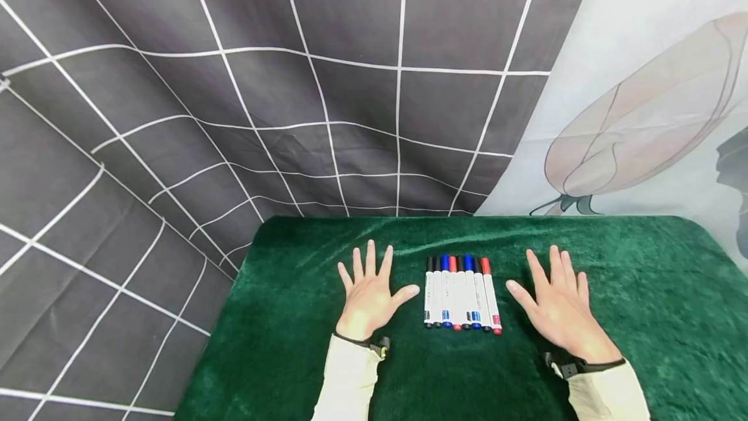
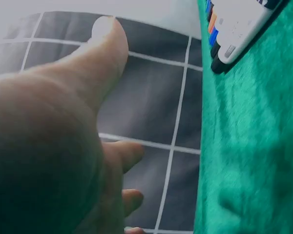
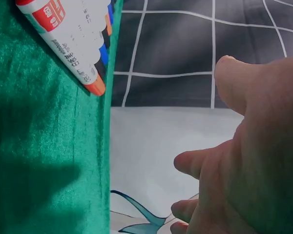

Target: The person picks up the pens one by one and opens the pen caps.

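Note:
A row of several whiteboard markers lies side by side on the green cloth, white barrels with black, blue and red caps pointing to the far side. To their left, my left hand is spread with straight fingers and holds nothing; its thumb points at the row without touching it. On the other side my right hand is spread the same way, its thumb apart from the red-capped marker at the row's right end. Both wrist views show the thumbs away from the markers, with part of the row at the upper edge.
The green plush cloth covers the table up to its rounded far edge. Behind and to the left hangs a dark grey curtain with white grid lines. A pale sheet with a flower print hangs at the back right.

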A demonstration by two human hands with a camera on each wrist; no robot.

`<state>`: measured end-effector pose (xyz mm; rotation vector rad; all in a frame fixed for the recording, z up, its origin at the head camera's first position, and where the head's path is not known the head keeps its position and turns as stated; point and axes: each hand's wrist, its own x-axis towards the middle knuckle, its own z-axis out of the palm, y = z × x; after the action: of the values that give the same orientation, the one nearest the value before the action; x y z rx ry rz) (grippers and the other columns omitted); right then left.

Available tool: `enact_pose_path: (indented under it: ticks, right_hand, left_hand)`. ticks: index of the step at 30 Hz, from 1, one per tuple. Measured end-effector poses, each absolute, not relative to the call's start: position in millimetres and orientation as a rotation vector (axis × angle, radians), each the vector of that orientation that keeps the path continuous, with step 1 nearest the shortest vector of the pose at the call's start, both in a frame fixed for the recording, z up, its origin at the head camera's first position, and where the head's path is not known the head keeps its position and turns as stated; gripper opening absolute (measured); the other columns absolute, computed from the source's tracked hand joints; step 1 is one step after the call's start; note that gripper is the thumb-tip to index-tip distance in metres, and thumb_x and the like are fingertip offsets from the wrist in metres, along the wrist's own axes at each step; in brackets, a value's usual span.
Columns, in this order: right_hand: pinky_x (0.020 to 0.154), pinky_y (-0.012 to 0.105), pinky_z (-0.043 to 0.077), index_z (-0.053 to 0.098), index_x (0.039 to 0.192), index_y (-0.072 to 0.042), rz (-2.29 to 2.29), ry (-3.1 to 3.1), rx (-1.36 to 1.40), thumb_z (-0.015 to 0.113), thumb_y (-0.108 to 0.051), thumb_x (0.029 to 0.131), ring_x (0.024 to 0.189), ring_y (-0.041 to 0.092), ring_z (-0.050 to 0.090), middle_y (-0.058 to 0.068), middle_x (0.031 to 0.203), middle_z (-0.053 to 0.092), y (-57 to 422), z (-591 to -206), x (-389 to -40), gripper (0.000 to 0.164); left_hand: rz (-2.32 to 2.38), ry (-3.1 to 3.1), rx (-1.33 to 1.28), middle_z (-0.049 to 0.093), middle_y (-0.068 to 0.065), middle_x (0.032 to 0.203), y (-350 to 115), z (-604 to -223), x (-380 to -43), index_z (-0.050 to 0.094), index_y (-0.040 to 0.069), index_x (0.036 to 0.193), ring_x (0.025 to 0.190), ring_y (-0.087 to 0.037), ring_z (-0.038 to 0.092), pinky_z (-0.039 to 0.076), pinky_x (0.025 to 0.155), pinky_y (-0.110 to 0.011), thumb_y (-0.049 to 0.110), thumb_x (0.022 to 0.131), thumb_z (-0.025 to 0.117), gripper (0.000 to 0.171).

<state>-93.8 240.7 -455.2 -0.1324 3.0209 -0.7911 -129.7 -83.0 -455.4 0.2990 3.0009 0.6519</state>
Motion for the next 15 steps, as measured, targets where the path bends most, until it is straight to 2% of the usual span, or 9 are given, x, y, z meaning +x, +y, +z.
enact_pose_path:
  ticks: [8,15]
  right_hand:
    - [0.109,0.071,-0.008,0.019,0.157,0.004,-0.815,3.031,-0.179,0.041,-0.051,0.104,0.147,0.051,-0.015,0.038,0.159,-0.004,234,-456,-94,0.079]
    - [0.111,0.07,-0.002,0.021,0.157,0.002,-0.816,3.055,-0.246,0.044,-0.05,0.104,0.149,0.05,-0.008,0.035,0.161,0.002,224,-456,-96,0.078]
  left_hand:
    - [0.648,3.038,0.404,0.014,-0.018,0.166,-71,-465,-132,0.033,0.018,0.158,0.15,-0.048,0.011,0.004,0.113,-0.069,0.058,0.093,0.059,0.081]
    - [0.609,3.113,0.529,0.029,-0.02,0.161,-58,-468,-135,0.042,0.017,0.153,0.144,-0.043,0.03,0.024,0.113,-0.06,0.046,0.093,0.067,0.071]
